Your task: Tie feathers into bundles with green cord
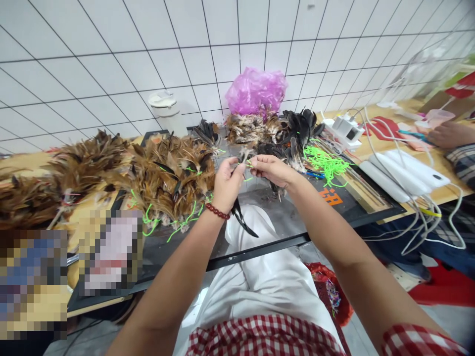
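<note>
Both forearms reach out, left hand [227, 184] and right hand [272, 170] each pinching one feather bundle [248, 159] (green-tied).

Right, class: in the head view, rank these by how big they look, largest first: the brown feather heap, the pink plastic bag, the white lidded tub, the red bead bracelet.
1. brown feather heap
2. pink plastic bag, though it lies farther back, so its true size is unsure
3. white lidded tub, also far back
4. red bead bracelet
</note>
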The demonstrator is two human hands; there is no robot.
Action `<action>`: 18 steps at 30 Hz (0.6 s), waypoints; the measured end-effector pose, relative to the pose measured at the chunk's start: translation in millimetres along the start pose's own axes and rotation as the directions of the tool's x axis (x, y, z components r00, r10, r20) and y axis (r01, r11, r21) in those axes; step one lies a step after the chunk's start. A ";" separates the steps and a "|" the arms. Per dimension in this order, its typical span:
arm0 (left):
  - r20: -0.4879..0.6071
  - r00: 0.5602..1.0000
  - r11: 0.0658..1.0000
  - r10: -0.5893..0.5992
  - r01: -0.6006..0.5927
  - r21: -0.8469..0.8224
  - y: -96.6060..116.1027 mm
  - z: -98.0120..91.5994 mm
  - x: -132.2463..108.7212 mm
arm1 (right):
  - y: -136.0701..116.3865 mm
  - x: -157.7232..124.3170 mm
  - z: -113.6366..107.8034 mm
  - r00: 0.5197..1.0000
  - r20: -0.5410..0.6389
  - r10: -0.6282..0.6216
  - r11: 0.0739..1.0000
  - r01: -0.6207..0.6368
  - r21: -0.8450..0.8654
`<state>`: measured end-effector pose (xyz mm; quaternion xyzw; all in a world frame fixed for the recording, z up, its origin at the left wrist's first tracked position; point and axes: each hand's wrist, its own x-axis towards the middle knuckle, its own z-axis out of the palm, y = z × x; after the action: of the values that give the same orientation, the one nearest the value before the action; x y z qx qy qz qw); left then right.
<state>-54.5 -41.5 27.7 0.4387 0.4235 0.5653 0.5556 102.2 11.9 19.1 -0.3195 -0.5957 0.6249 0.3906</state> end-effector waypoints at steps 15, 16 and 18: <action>-0.006 0.998 0.904 -0.067 0.058 -0.424 1.8 -16.1 14.2 | 8.2 2.3 25.7 0.996 -0.037 -0.082 0.994 0.080 -0.070; -0.005 0.997 0.900 -0.080 0.071 -0.431 1.6 -16.5 14.3 | 9.2 3.8 24.0 0.992 -0.070 -0.106 0.994 0.104 -0.039; -0.012 0.994 0.894 -0.109 0.093 -0.439 1.6 -16.4 13.8 | 10.4 6.3 20.4 0.982 -0.128 -0.136 0.988 0.144 0.051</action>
<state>-70.7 -27.6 25.4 0.2698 0.3176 0.6243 0.6608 80.4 7.5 11.0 -0.3031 -0.5723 0.5923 0.4793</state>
